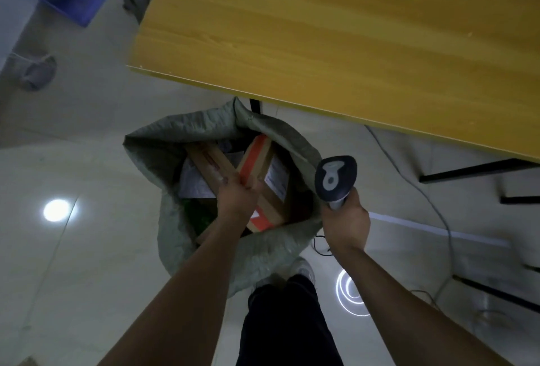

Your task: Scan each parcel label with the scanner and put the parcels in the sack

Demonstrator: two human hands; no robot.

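Head view: left hand (236, 194) grips a taped box (260, 167), pointing lengthwise away, inside the sack (181, 131); right hand (346, 222) clutches the scanner (336, 175) alongside.

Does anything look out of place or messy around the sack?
Nothing spilled or damaged. Parcels in the sack lie tilted and crossed, the left hand holding the orange-taped parcel, and a grey cable trails loose across the floor.

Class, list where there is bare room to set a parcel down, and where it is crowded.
Free: the visible wooden table top, beyond the sack; the floor left of the sack. Crowded: the sack's mouth, full of parcels, where the left hand grips the orange-taped parcel; the right hand holds the scanner beside it.
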